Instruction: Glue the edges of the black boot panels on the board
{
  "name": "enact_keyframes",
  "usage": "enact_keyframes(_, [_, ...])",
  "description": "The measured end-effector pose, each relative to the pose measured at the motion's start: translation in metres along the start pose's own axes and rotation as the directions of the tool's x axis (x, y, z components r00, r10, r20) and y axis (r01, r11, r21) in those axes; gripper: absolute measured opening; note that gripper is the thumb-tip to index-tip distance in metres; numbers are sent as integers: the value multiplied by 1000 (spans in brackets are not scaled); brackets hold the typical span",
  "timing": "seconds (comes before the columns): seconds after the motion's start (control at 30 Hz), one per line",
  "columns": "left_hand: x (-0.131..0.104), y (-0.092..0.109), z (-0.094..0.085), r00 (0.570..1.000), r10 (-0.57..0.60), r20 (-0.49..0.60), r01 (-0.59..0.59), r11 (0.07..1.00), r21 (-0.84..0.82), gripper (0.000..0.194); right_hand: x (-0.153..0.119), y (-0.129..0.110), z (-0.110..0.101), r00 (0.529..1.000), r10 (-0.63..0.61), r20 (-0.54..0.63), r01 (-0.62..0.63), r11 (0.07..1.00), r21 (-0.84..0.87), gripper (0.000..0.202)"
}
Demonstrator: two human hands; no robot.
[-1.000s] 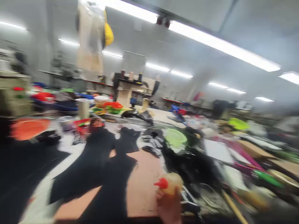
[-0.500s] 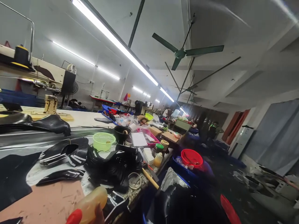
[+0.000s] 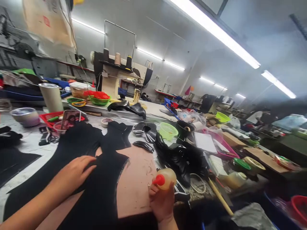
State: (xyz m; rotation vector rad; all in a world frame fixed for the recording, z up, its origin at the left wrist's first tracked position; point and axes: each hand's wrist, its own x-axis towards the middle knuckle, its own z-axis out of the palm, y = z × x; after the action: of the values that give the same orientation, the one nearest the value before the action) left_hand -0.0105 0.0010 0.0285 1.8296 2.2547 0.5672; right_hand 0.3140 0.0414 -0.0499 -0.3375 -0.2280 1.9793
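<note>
One squeeze bottle (image 3: 169,177) in the right hand's (image 3: 162,201) clasp!

Starting far left, here's a purple-and-white cup (image 3: 25,117) on the table (image 3: 28,143), then a tall tumbler (image 3: 51,98) and a phone (image 3: 71,118) leaning back. Next, the left hand (image 3: 80,172), grip released, fingers loosely extended over black cut pieces (image 3: 105,179); contact is hard to tell. On we go to the pink sheet (image 3: 135,182) partly beneath them, and there's the right hand at its right edge, grip closed around the bottle, red nozzle (image 3: 159,180) tipped leftward! Beyond, a green basket (image 3: 168,131), a spiral notebook (image 3: 205,142) and a wooden handle (image 3: 220,197).
</note>
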Motion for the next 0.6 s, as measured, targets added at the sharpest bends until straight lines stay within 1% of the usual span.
enact_keyframes(0.07, [26, 14, 5, 994, -27, 102, 20, 997, 68, 32, -3, 0, -6, 999, -12, 38, 13, 999, -34, 53])
enact_keyframes(0.1, [40, 21, 9, 990, -41, 133, 29, 996, 89, 36, -4, 0, -8, 999, -17, 45, 19, 999, -47, 53])
enact_keyframes(0.17, [63, 32, 19, 976, -74, 204, 49, 991, 125, 40, -5, 0, -8, 1000, -15, 26, 17, 999, -51, 53])
enact_keyframes(0.23, [76, 37, 25, 959, -109, 263, 71, 986, 148, 39, -5, 0, -7, 1000, -2, -9, 2, 1000, -28, 53])
enact_keyframes(0.3, [80, 37, 25, 946, -132, 296, 91, 985, 146, 36, -5, 0, -6, 1000, 9, -29, -10, 1000, -4, 52])
enact_keyframes(0.37, [79, 36, 18, 944, -134, 303, 103, 988, 116, 33, -4, 0, -7, 1000, 17, -15, -16, 1000, 8, 50])
enact_keyframes(0.43, [78, 35, 5, 950, -124, 287, 109, 992, 65, 29, -4, 1, -9, 1000, 19, 23, -19, 1000, 9, 49])
enact_keyframes(0.53, [84, 33, -23, 971, -89, 223, 101, 994, -40, 21, -3, 1, -12, 997, 30, 65, -30, 1000, -3, 49])
enact_keyframes(0.6, [97, 31, -46, 984, -67, 167, 86, 990, -112, 20, -3, 1, -13, 998, 31, 58, -30, 999, -14, 50])
